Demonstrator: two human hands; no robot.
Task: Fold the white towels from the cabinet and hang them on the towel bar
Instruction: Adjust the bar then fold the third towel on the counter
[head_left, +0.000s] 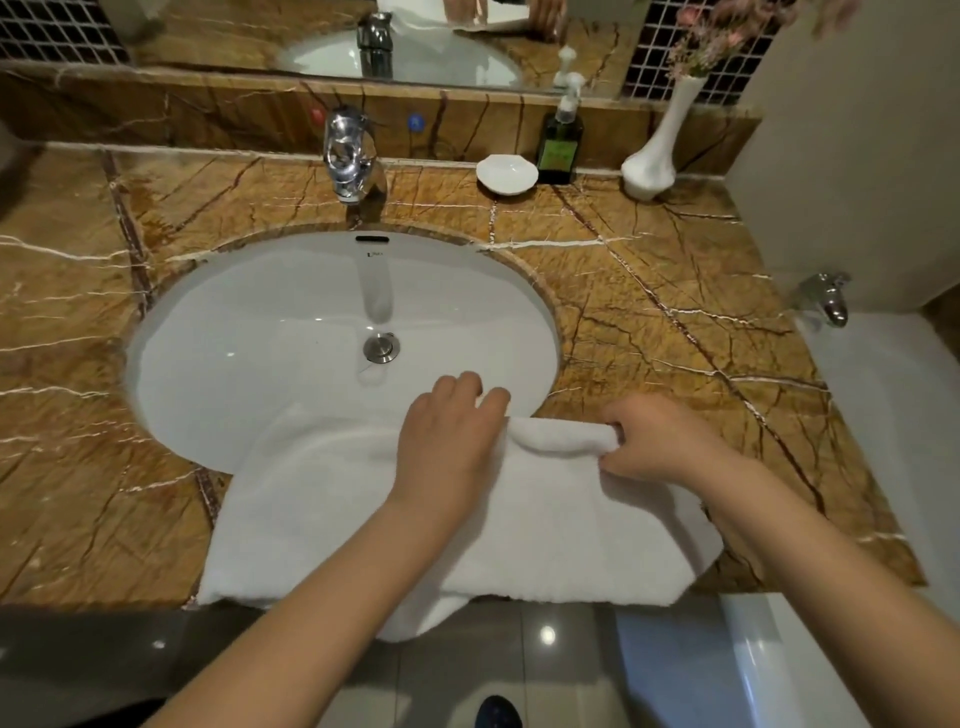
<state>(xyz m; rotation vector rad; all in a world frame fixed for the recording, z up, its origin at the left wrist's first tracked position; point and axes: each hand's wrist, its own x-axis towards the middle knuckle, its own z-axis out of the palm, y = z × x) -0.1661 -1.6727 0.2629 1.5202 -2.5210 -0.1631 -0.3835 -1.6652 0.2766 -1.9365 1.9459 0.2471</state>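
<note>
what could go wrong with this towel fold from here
The towel sags into the sink at its far left edge, so it may get wet. A flap hangs over the counter front, so it could slide off. The right hand pinches only one rolled end, so the fold may skew.

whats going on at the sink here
A person is folding a white towel on the brown marble counter. The towel's far left part lies over the sink. The right hand pinches a rolled-over bit of the far edge. The left hand rests on the towel beside it with fingers bent at the edge; whether it grips is unclear. A flap of towel droops over the counter's front edge.
</note>
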